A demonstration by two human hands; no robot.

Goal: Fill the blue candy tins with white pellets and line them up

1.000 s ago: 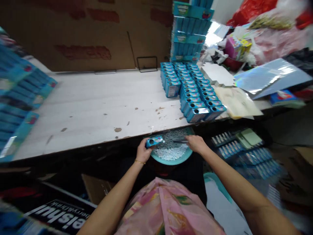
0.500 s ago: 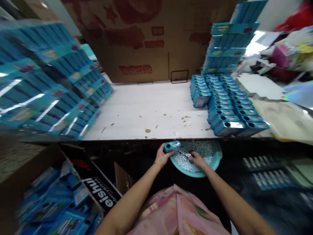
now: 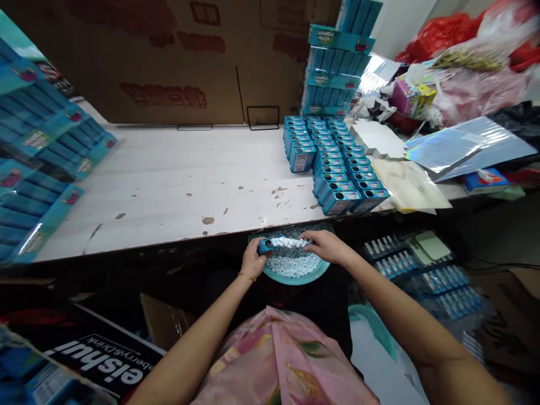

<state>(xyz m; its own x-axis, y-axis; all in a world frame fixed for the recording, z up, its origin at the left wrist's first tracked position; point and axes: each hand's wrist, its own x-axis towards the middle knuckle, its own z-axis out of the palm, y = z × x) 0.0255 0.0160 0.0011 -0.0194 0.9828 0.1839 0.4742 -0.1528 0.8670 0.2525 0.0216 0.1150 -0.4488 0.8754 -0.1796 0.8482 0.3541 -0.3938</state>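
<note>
My left hand [image 3: 252,257] is wrapped round a small blue tin [image 3: 265,246] with a dark round hole in its end. My right hand [image 3: 327,246] grips a narrow scoop heaped with white candies [image 3: 289,242]; the scoop itself is mostly hidden under them. The heap reaches from my right fingers to the tin's edge. Both hands are over a teal basin [image 3: 297,280] full of small white candies [image 3: 293,264], which sits below the table's front edge.
Rows of blue tins [image 3: 337,185] stand on the white table [image 3: 181,180], with stacked display boxes [image 3: 331,73] behind. Wrapped blue packs [image 3: 37,140] are at left, a large cardboard box [image 3: 169,62] at the back. Trays [image 3: 396,264] lie low at right, a black carton [image 3: 105,360] low at left.
My right hand has lifted out of the candies, bringing up a heaped scoop beside the tin. The tin stays in my left hand. The view has turned to the right.
</note>
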